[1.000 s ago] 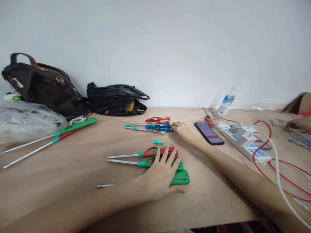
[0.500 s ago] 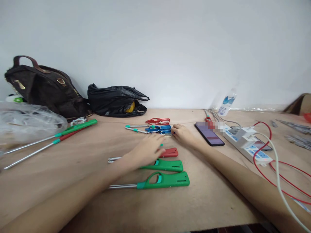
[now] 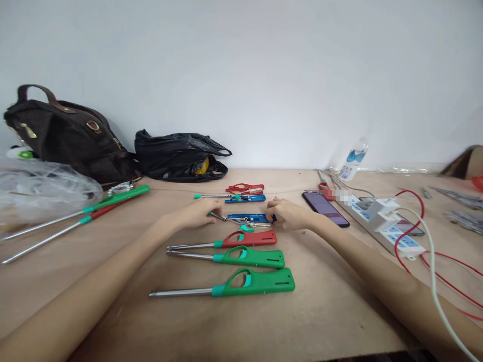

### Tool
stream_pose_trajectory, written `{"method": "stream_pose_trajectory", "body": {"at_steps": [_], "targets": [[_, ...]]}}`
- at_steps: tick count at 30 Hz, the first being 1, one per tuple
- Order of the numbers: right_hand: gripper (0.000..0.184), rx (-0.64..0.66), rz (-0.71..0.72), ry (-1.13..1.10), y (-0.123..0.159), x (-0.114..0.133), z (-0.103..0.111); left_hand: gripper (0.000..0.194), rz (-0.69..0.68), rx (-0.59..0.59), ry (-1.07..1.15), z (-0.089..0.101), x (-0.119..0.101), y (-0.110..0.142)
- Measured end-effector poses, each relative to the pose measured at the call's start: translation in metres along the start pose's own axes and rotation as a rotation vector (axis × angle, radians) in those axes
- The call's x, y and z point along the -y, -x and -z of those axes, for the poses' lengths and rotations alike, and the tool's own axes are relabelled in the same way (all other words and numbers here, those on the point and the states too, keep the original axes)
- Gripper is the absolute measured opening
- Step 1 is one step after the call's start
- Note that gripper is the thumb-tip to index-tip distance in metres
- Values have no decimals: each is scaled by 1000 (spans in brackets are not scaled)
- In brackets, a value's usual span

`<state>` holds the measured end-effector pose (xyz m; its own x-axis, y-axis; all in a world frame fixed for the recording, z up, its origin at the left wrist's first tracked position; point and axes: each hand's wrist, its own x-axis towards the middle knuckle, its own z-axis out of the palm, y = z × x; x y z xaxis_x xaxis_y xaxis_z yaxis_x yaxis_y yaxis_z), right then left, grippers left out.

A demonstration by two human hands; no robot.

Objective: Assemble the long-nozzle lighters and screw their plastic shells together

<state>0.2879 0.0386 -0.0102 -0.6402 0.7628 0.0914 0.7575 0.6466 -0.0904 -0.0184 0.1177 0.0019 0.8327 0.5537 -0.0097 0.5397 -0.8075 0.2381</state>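
An opened blue lighter handle (image 3: 256,217) lies across the space between my hands, its wires and inner parts bare. My right hand (image 3: 289,213) pinches its right end. On the left, my left hand (image 3: 199,211) has its fingers closed on the metal tube (image 3: 218,216) of the same lighter. A teal trigger piece (image 3: 246,229) sits just below the handle. Behind are a second opened blue lighter (image 3: 245,199) and opened red lighter parts (image 3: 245,188). Nearer to me lie a whole red lighter (image 3: 262,238) and two green lighters (image 3: 260,258), (image 3: 264,280), tubes pointing left.
A dark bag (image 3: 68,136), a black plastic bag (image 3: 166,156) and a clear plastic bag (image 3: 41,191) stand at the back left, beside more long lighters (image 3: 116,197). To the right are a phone (image 3: 328,210), a power strip (image 3: 403,244) with cables and a bottle (image 3: 352,160).
The opened blue lighter has come toward me, away from the other blue one. My left hand has moved left onto its tube; my right hand has come slightly nearer with the handle.
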Motion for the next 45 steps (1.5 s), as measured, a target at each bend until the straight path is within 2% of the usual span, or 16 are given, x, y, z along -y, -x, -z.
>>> {"method": "stream_pose_trajectory", "body": {"at_steps": [5,8,13,17,23,30,33,38,42,45], "targets": [[6,-70,-42,-79,0,14,7,6,42,-1,-6,6,-8,2],[13,-90,-34,-101,-5,25,5,11,21,-64,4,15,-17,3],[9,-94,-40,-80,-11,33,-2,16,-38,-171,35,22,-30,3],[10,-134,-83,-180,-9,30,0,17,-43,-245,43,24,-35,2],[5,-295,-182,-473,-5,16,-2,20,-36,-366,94,24,-41,-1],[9,-432,-185,-530,-5,10,-5,24,24,-418,94,19,-33,-3],[12,-436,-195,-539,-5,12,0,25,18,-406,95,22,-35,-2],[10,-462,-214,-570,-7,13,1,25,24,-316,169,23,-38,-2],[9,-479,-246,-553,-9,11,-6,28,27,-226,283,15,-34,-6],[5,-449,-275,-458,-9,11,-13,27,58,-193,309,7,-28,-9]]}}
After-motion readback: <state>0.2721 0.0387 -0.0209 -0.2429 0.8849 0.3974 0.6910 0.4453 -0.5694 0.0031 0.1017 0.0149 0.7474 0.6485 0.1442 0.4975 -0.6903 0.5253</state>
